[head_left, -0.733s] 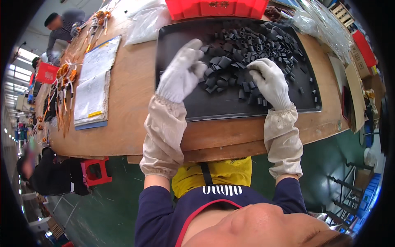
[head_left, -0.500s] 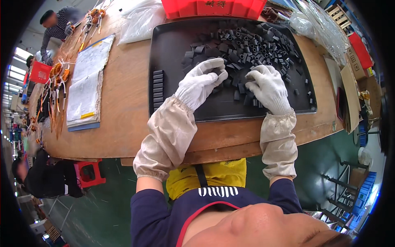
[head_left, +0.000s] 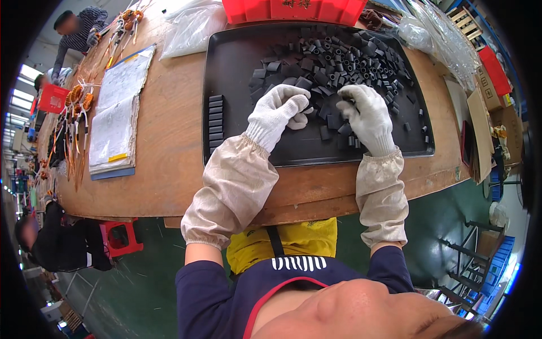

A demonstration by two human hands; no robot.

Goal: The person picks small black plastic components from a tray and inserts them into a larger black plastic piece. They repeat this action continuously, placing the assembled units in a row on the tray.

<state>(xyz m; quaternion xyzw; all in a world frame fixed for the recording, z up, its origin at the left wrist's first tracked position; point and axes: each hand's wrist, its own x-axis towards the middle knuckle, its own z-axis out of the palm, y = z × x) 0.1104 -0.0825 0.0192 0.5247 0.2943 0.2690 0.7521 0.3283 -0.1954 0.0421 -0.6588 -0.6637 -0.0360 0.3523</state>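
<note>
White knitted gloves cover both of my hands over a large black tray (head_left: 237,68). Curled fingers and thumb nearly meet on my left hand (head_left: 276,110); anything in them is too small or hidden to make out. My right hand (head_left: 368,116) is closed too, its thumb and fingertips bent together around a dark spot that I cannot identify. Beyond and between the hands lies a loose heap of short black tubes (head_left: 361,65), mixed with flat black pieces (head_left: 274,66). Along the tray's left wall, several black tubes (head_left: 216,121) lie side by side in a neat column.
A red bin (head_left: 293,11) stands behind the tray. Left on the wooden table (head_left: 169,124) are a clipboard with papers (head_left: 116,113), a plastic bag (head_left: 195,31) and wired copper coils (head_left: 79,104). Cardboard (head_left: 480,130) stands at right. Other people work at the far left; one sits near a red stool (head_left: 121,237).
My left hand has shifted slightly down and its fingers have curled further. The right hand's fingertips have risen a little and drawn together. The heap and the column look much the same.
</note>
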